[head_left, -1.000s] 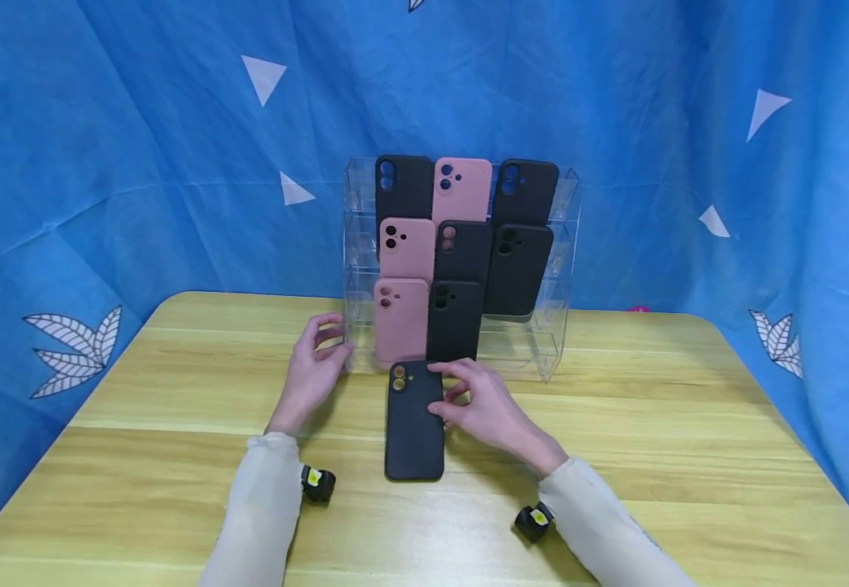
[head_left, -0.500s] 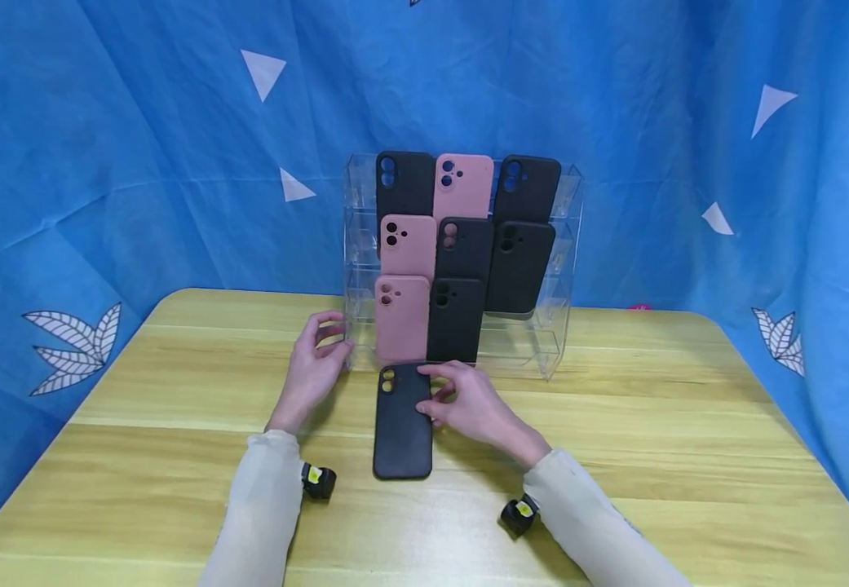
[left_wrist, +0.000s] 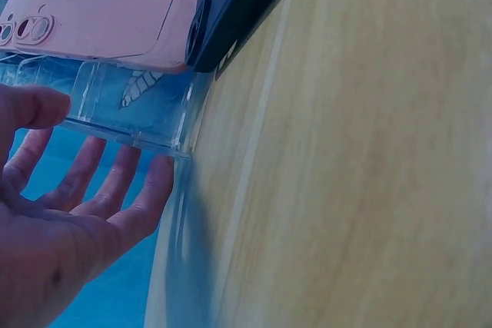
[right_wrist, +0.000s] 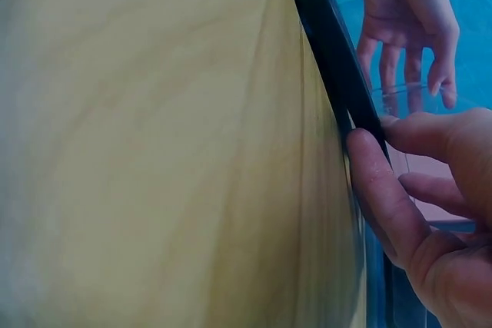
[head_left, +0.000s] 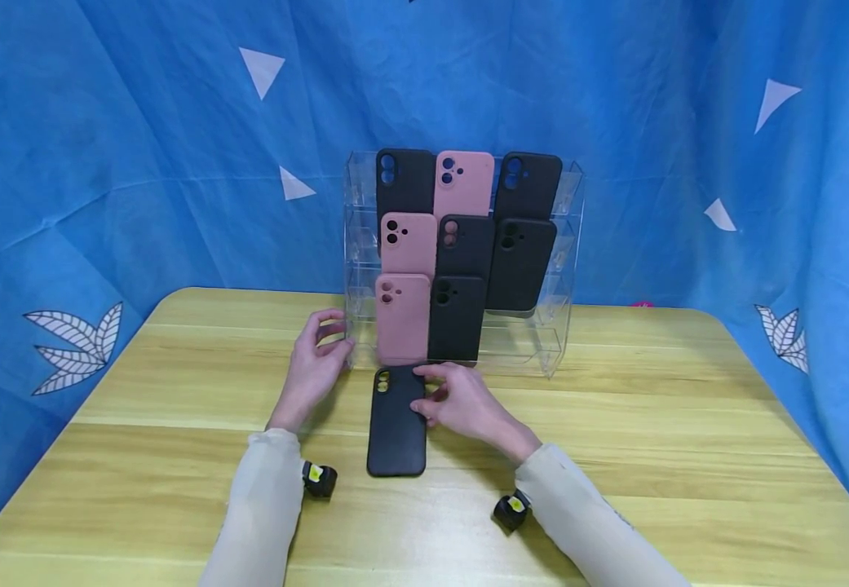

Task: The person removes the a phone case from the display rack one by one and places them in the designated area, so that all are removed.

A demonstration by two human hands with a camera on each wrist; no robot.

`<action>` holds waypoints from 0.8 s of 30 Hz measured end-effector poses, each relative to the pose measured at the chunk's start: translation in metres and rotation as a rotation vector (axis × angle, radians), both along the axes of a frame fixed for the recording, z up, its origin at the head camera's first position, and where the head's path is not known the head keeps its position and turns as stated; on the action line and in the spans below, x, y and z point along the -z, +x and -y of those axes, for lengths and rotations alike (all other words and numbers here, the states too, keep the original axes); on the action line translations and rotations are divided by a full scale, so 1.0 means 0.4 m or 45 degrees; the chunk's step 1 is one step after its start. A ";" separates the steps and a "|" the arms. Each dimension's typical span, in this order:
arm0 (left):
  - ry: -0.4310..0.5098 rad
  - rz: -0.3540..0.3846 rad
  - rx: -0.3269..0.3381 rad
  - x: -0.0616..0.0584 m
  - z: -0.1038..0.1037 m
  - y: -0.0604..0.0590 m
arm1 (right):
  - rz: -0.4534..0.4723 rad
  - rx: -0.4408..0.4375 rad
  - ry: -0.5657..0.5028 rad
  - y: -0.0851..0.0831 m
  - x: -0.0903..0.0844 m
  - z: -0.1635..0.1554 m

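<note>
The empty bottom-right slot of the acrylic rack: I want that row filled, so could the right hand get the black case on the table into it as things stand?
Probably yes. The right hand already grips the black case, and the bare table in front of the acrylic rack leaves the way free.

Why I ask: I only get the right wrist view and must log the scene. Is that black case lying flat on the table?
Observer: Yes. The head view shows the black case flat on the table, camera hole toward the rack, with the right hand gripping its right edge.
Operator: And the other hand?
Observer: The left hand rests with relaxed fingers against the left side of the clear rack.
Operator: How full is the rack?
Observer: It holds eight cases: three pink cases and five dark cases. The bottom right slot is vacant.
</note>
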State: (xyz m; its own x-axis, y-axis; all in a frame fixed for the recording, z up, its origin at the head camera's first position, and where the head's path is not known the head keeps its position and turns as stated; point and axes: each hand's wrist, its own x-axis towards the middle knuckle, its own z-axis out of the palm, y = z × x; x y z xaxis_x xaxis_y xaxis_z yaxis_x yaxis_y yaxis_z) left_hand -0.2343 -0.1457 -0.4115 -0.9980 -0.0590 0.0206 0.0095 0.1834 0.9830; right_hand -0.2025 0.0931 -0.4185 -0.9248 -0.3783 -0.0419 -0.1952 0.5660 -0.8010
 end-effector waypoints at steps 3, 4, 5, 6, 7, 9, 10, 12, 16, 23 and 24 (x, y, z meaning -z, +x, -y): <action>0.021 -0.003 0.006 -0.001 0.001 -0.003 | 0.000 0.002 -0.004 -0.002 0.000 0.002; 0.028 -0.002 0.008 -0.001 0.001 -0.003 | 0.002 0.003 -0.012 -0.002 0.001 0.003; 0.035 0.000 0.010 -0.002 0.001 -0.004 | 0.003 0.002 -0.021 -0.003 0.001 0.003; 0.043 0.003 0.013 -0.002 0.001 -0.004 | 0.003 0.004 -0.031 -0.003 0.001 0.004; 0.049 0.006 0.015 -0.002 0.001 -0.004 | 0.003 0.004 -0.039 -0.002 0.002 0.004; 0.057 0.011 0.017 -0.002 0.001 -0.003 | 0.010 0.004 -0.058 -0.002 0.002 0.003; 0.058 0.015 0.016 -0.003 0.000 -0.003 | 0.014 0.007 -0.065 -0.001 0.002 0.002; 0.060 0.016 0.016 -0.002 0.000 -0.002 | 0.018 0.015 -0.075 -0.001 0.002 0.000; 0.061 0.018 0.015 -0.001 0.001 -0.002 | 0.036 0.040 -0.105 -0.001 0.000 -0.007; 0.063 0.023 0.011 -0.001 0.000 -0.005 | 0.001 0.052 -0.133 -0.001 -0.011 -0.029; 0.060 0.023 0.008 -0.002 0.000 -0.005 | -0.011 0.054 -0.143 -0.002 -0.013 -0.032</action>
